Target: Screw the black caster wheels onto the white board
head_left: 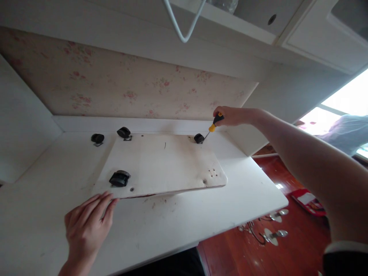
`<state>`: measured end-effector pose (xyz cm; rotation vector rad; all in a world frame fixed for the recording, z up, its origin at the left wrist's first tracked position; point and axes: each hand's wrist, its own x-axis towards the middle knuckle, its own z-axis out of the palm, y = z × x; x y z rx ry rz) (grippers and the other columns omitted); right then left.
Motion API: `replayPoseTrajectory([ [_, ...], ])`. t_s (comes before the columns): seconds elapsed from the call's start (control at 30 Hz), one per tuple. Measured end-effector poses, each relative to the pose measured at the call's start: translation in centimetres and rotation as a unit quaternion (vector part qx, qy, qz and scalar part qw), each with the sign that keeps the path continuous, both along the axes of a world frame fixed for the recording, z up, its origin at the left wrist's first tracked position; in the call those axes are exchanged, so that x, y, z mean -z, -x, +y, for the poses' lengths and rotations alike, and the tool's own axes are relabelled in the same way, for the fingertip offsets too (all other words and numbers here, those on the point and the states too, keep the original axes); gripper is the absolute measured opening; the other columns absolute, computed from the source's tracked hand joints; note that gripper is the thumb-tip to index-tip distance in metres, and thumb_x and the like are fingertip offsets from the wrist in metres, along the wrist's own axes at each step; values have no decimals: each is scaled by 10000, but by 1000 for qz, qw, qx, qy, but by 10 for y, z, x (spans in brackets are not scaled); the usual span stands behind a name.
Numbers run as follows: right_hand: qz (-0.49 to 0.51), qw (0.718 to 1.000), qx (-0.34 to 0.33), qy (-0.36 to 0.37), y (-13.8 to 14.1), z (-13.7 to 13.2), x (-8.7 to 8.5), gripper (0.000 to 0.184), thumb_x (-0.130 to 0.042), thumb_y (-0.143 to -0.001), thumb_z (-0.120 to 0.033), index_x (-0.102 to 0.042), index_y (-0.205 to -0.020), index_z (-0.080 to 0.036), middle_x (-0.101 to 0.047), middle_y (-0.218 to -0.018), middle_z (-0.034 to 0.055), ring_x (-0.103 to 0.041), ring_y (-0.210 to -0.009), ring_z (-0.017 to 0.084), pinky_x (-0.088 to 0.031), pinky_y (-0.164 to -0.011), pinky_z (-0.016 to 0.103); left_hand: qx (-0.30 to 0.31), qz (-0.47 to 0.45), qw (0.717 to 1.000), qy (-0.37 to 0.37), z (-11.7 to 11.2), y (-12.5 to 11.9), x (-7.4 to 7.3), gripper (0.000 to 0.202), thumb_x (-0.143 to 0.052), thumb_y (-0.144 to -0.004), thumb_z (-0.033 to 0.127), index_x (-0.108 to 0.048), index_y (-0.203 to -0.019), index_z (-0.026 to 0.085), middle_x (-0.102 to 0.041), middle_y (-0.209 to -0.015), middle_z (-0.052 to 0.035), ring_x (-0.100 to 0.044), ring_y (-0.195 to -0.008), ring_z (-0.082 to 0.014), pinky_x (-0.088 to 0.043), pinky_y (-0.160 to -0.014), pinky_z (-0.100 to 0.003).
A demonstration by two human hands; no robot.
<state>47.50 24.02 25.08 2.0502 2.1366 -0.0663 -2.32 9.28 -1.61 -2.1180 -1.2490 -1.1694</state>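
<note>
right hand [230, 115] is gripping a screwdriver [214, 124], tip at the far caster [198, 138] of the board [163, 165] lying on the desk [201, 218]. left hand [86, 226] is pressing flat, fingers spread, at its near edge — loosely braced, the board could be sliding and the tip slipping.

My right grip [230, 115] is closed round the screwdriver [215, 123], its tip at the far caster [198, 138] on the white board [163, 165], while my left grip [86, 226] lies flat on the table [201, 214], fingertips at the board's near edge, just beside the near caster [119, 178].
</note>
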Motion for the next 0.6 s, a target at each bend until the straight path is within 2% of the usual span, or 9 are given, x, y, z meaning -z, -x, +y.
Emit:
replayPoseTrajectory([
  [0.1, -15, 1000, 22, -14, 0, 3, 3, 419, -503, -903, -511, -613, -1156, -196, -685, -1030, 162, -635, -877, 290, -456, -715, 392, -1, -1, 1000, 1, 0, 0, 0, 372, -835, -730, 186, -702, -1076, 224, -775, -928, -51, -709, -873, -243, -449, -853, -380],
  [0.23, -23, 999, 17, -18, 0, 6, 3, 295, -527, -891, -346, -632, -1116, -186, -670, -1063, 179, -626, -926, 308, -458, -758, 413, 1, -4, 1000, 0, 0, -1, -1, 355, -833, -732, 184, -702, -1061, 223, -778, -923, -50, -714, -861, -248, -456, -842, -386],
  [0.37, -7, 1000, -10, -16, 5, 4, 1, 355, -595, -807, -242, -616, -1159, -198, -625, -1208, 147, -615, -995, 270, -477, -803, 357, 5, -6, 1000, 2, 0, -1, 0, 354, -823, -744, 186, -698, -1074, 219, -776, -930, -55, -713, -867, -247, -462, -858, -385],
  [0.5, -1, 1000, -12, -5, 9, 2, -1, 415, -642, -756, -214, -610, -1169, -193, -613, -1255, 147, -610, -1045, 270, -474, -800, 332, 7, -10, 1000, 6, 1, 0, 3, 362, -812, -757, 198, -693, -1098, 232, -771, -945, -50, -708, -886, -239, -455, -876, -375],
  [0.53, 0, 1000, -10, 0, 9, 3, -2, 419, -638, -772, -235, -598, -1188, -199, -637, -1218, 139, -623, -1014, 264, -473, -781, 332, 7, -10, 1000, 6, 1, 0, 3, 362, -813, -757, 197, -694, -1097, 230, -771, -945, -51, -708, -887, -238, -455, -878, -375],
  [0.6, 0, 1000, 3, 18, 10, 5, -3, 402, -597, -840, -337, -576, -1219, -205, -708, -1014, 114, -657, -854, 249, -469, -707, 344, 8, -11, 1000, 2, 1, -1, 3, 359, -818, -750, 187, -697, -1086, 220, -772, -937, -57, -708, -881, -239, -457, -876, -378],
])
